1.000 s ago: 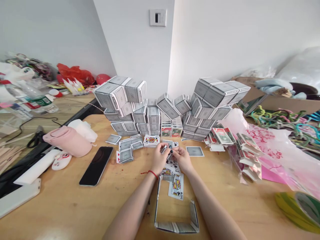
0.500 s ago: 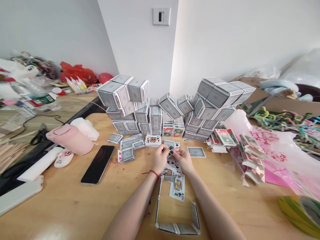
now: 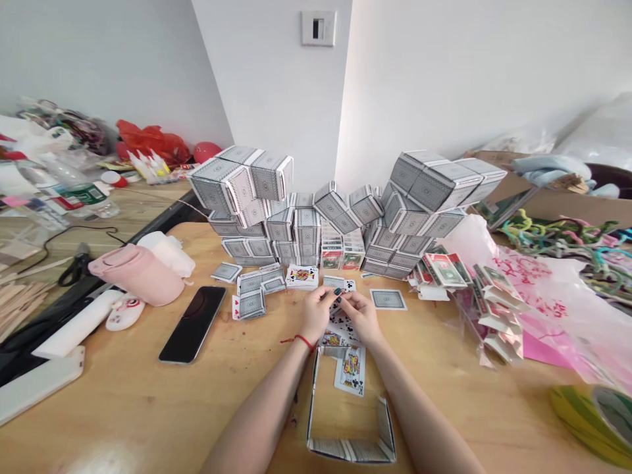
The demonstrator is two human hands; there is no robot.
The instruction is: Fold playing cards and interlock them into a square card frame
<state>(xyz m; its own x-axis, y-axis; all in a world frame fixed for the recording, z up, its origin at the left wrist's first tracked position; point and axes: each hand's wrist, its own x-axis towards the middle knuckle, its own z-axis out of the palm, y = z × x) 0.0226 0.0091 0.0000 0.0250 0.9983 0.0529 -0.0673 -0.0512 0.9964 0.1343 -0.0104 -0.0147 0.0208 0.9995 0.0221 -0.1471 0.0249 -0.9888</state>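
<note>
My left hand (image 3: pixel 317 312) and my right hand (image 3: pixel 361 315) meet fingertip to fingertip, both closed in a pinch on a playing card (image 3: pixel 349 286) with club marks. The fingers hide much of that card. Below them lies another card with club pips (image 3: pixel 340 324), and nearer me a king of clubs (image 3: pixel 350 372) lies face up. A low frame of folded cards (image 3: pixel 345 451) stands on edge between my forearms. Just beyond my left hand sits a face-up deck (image 3: pixel 302 277). One grey-backed card (image 3: pixel 388 299) lies flat to the right of my right hand.
Stacked card blocks (image 3: pixel 257 187) rise at the back left, with more blocks (image 3: pixel 434 181) at the back right. Folded cards (image 3: pixel 251 289) and a phone (image 3: pixel 192 324) lie left. Empty card boxes (image 3: pixel 498 309) and yellow-green tape (image 3: pixel 592 421) are right.
The hands stay pinched at nearly the same place, with only a slight shift of the fingers. The rest of the table looks unchanged.
</note>
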